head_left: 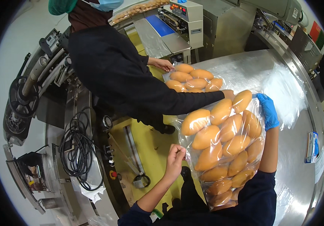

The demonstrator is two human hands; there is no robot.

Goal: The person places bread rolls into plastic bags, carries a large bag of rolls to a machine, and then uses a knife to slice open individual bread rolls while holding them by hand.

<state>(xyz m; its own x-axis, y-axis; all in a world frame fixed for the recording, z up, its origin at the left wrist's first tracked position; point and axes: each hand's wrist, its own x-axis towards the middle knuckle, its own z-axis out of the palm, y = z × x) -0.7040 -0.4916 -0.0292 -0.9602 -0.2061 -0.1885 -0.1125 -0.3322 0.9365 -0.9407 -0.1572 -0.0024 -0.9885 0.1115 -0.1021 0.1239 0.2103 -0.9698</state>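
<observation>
A clear plastic bag of bread rolls (221, 109) lies in front of me, with several golden oval rolls in rows inside. My left hand (175, 161), bare, is closed in a pinch on the bag's left edge. In a blue glove, my right hand (268, 112) grips the bag's far right corner, fingers closed on the film. Just beyond lies a second bag of rolls (197, 83). A co-worker's hand (162, 64) touches that bag's far left corner, and the co-worker's other hand (228, 94) is between the two bags, its fingers partly hidden.
The steel table (294, 165) carries a stack of clear plastic bags (285, 94) and a small blue-and-white box (311, 147). A co-worker in black (113, 71) stands at the left. Behind is a machine with a red display (186, 22); coiled black cable (78, 148) hangs at left.
</observation>
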